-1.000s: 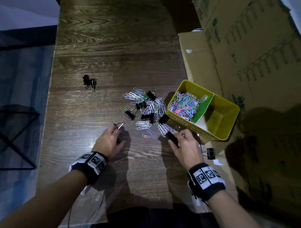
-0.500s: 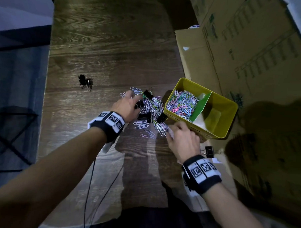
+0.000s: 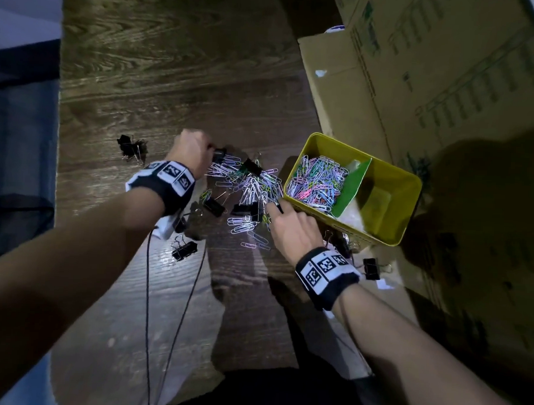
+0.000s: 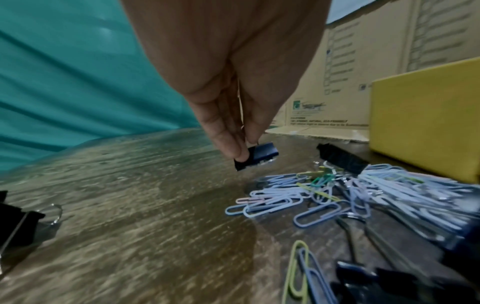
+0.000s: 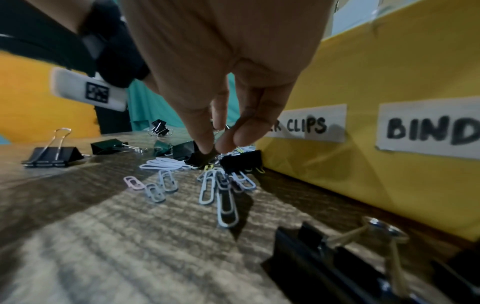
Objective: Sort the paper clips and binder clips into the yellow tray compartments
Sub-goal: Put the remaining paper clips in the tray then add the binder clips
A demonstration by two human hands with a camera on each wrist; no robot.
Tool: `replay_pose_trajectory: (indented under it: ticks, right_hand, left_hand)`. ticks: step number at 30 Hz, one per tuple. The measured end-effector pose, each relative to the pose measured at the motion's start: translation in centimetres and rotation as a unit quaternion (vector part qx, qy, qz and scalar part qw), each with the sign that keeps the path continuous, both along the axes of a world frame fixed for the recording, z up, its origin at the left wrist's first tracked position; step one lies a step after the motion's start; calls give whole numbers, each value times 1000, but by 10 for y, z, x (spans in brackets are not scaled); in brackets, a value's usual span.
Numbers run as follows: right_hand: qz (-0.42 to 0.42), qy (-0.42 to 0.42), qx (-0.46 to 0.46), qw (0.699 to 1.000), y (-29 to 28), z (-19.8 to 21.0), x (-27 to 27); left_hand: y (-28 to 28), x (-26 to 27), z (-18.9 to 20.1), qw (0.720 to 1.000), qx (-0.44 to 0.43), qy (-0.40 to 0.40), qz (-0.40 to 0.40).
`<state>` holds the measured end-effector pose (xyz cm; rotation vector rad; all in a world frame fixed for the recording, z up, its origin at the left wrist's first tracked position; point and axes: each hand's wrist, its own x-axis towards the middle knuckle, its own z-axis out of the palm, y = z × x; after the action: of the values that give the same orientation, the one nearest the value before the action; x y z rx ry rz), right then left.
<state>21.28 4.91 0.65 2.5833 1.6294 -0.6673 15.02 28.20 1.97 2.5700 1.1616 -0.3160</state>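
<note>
A mixed pile of coloured paper clips (image 3: 254, 186) and black binder clips lies on the wooden table, left of the yellow tray (image 3: 408, 189). The tray's left compartment holds paper clips (image 3: 316, 179); a green divider (image 3: 351, 187) separates it from the right one, which shows bare floor. My left hand (image 3: 211, 150) is at the pile's far left and pinches a black binder clip (image 4: 259, 155) just above the table. My right hand (image 3: 273, 207) is at the pile's near right, beside the tray wall. Its thumb and fingertips (image 5: 205, 148) close on a black binder clip (image 5: 200, 159) in the pile.
Loose binder clips lie at the far left (image 3: 131, 147), near my left wrist (image 3: 184, 249) and beside the tray's near corner (image 3: 371, 268). A large cardboard box (image 3: 415, 71) flanks the tray on the right. Two thin cables (image 3: 147, 289) trail over the table's near part.
My left hand left a binder clip near the table's front, moved to the pile's far left and pinched another. My right hand moved up into the pile by the tray.
</note>
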Motion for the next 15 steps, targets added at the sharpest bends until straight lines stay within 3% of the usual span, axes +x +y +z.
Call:
replay_pose_trajectory:
  ticks: [4, 8, 10, 12, 15]
  right_hand:
    - [-3, 34, 5, 999, 4, 0, -1]
    - [27, 9, 18, 999, 10, -4, -1]
    - [32, -1, 27, 999, 13, -8, -2]
    - [36, -10, 39, 999, 13, -9, -2]
    - [30, 1, 69, 997, 10, -11, -1]
  left_hand:
    - [3, 15, -1, 999, -16, 40, -9]
    - [-13, 20, 0, 987, 37, -57, -144]
    - [-30, 24, -2, 981, 2, -30, -193]
    - [-43, 27, -10, 980, -34, 12, -195]
    - [-48, 28, -22, 983, -53, -1, -175]
